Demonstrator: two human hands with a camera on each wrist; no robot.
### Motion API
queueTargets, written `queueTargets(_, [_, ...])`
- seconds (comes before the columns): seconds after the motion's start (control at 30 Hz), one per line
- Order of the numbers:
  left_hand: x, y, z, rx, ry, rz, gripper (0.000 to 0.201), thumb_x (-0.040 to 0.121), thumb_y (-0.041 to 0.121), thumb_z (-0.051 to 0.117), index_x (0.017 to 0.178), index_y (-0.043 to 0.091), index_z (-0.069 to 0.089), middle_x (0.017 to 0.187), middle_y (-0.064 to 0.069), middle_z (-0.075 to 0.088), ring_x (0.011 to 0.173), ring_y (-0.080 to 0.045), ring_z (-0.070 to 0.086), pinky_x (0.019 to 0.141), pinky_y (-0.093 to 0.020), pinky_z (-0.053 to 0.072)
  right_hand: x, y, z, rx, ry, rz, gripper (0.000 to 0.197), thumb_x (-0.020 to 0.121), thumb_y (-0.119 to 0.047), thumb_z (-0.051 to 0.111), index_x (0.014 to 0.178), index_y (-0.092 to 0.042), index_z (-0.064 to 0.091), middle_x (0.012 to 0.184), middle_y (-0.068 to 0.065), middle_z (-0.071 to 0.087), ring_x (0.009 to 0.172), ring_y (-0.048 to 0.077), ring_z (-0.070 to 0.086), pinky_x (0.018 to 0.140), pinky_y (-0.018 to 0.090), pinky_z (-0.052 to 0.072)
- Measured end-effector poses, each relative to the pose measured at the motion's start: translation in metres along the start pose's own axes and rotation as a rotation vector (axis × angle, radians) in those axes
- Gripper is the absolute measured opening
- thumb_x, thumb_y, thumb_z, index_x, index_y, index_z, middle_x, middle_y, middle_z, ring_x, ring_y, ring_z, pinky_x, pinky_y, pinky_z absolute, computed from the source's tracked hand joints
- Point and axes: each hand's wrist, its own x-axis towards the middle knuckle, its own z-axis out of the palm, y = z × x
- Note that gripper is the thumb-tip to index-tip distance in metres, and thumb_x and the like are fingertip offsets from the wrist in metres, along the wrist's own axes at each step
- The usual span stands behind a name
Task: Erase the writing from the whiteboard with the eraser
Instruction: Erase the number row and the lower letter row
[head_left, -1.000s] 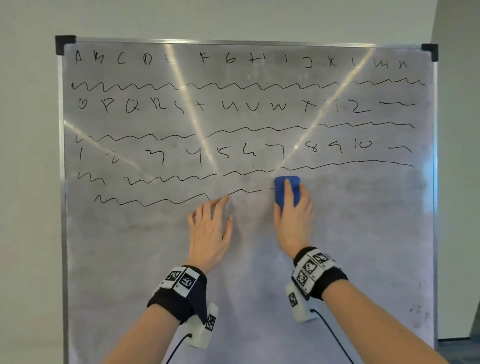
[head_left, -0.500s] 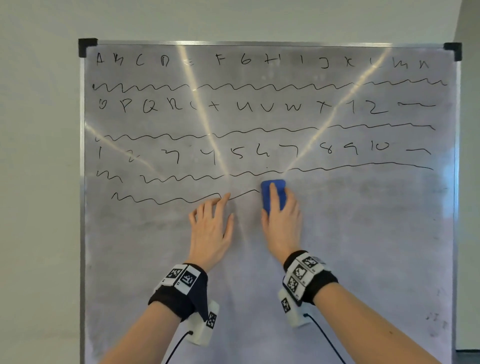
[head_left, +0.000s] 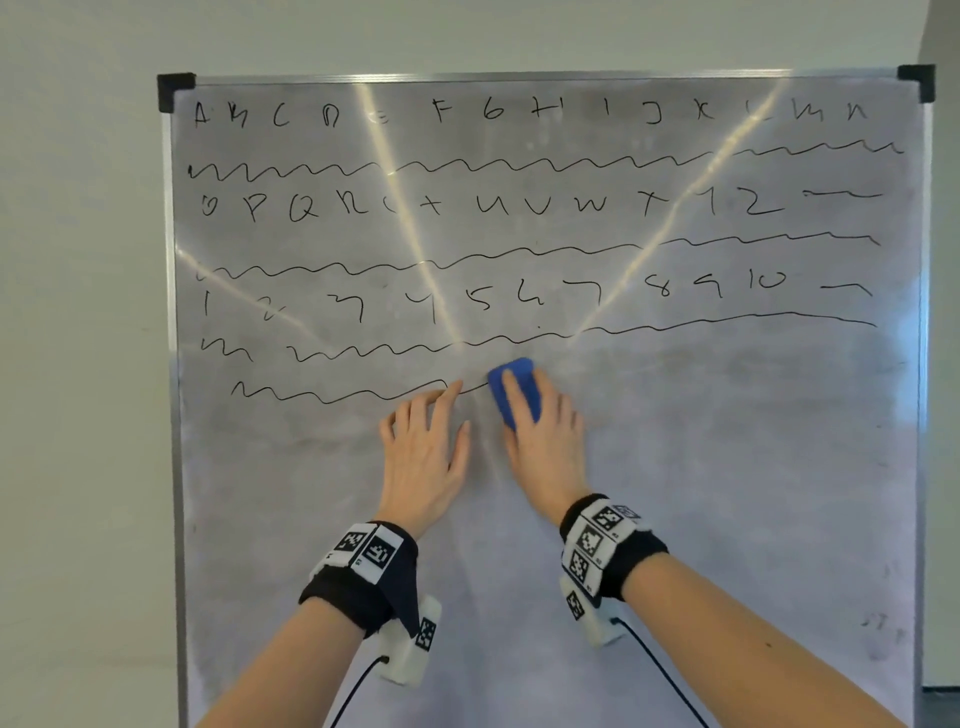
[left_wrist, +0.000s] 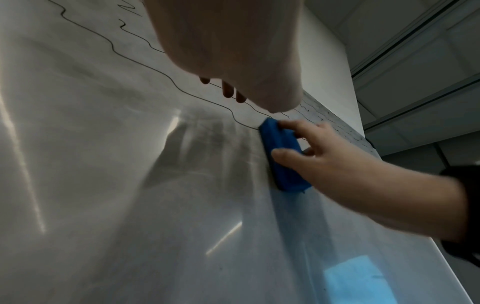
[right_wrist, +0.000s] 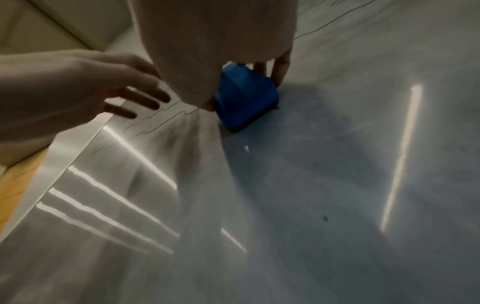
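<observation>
The whiteboard (head_left: 727, 467) stands upright with rows of black letters, numbers and wavy lines on its upper half. My right hand (head_left: 545, 431) grips a blue eraser (head_left: 514, 384) and presses it against the board at the right end of the lowest wavy line (head_left: 337, 395). In the left wrist view its thumb and fingers curl round the eraser (left_wrist: 280, 152); the right wrist view shows the eraser (right_wrist: 244, 98) under my palm. My left hand (head_left: 426, 441) lies flat on the board just left of the eraser, fingers straight, tips at the lowest line.
The board has a metal frame (head_left: 174, 364) with black corner caps (head_left: 175, 91). A pale wall (head_left: 78, 364) lies behind it. The lower half of the board carries only grey smears and light streaks.
My right hand has slid the eraser leftwards along the lowest wavy line, towards my left hand, and the line's right end is gone. My left hand has stayed in place.
</observation>
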Motion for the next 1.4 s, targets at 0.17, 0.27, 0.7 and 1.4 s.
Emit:
queueTargets(0.17, [-0.002, -0.012, -0.010, 0.023, 0.017, -0.012, 0.048, 0.094, 0.035, 0.037, 0.139, 0.021, 0.045, 0.120, -0.003, 0.054, 0.104, -0.026, 0.050, 0.089, -0.038, 0.031, -0.019, 0.027, -0.006, -0.043, -0.028, -0.205, 0.071, 0.074, -0.019, 0.071, 0.139, -0.018, 0.040, 0.136, 0.017, 0.041, 0.087, 0.034, 0.051, 0.067, 0.041, 0.047])
queueTargets(0.27, [-0.006, -0.021, -0.013, 0.045, 0.008, -0.023, 0.049, 0.094, 0.035, 0.037, 0.140, 0.021, 0.043, 0.120, -0.003, 0.054, 0.104, -0.025, 0.049, 0.089, -0.038, 0.032, 0.000, 0.023, -0.007, -0.047, 0.035, 0.002, 0.070, 0.077, -0.021, 0.072, 0.139, -0.017, 0.041, 0.132, 0.021, 0.047, 0.088, 0.037, 0.053, 0.068, 0.042, 0.046])
queueTargets(0.7, [-0.018, -0.045, -0.018, 0.082, 0.019, -0.040, 0.049, 0.094, 0.037, 0.036, 0.139, 0.019, 0.046, 0.119, -0.003, 0.054, 0.102, -0.025, 0.050, 0.087, -0.036, 0.030, 0.012, 0.003, -0.002, -0.022, 0.061, -0.104, 0.064, 0.075, -0.016, 0.073, 0.135, -0.018, 0.050, 0.139, 0.012, 0.046, 0.091, 0.032, 0.051, 0.067, 0.039, 0.044])
queueTargets(1.4, [0.014, -0.018, 0.033, 0.206, 0.006, 0.597, 0.067, 0.084, 0.001, 0.060, 0.144, 0.020, 0.038, 0.107, -0.014, 0.056, 0.094, -0.033, 0.054, 0.085, -0.040, 0.046, -0.006, 0.042, -0.026, 0.375, 0.033, -0.030, 0.061, 0.089, -0.033, 0.055, 0.143, -0.013, 0.032, 0.144, 0.010, 0.040, 0.133, 0.023, 0.035, 0.113, 0.047, 0.023])
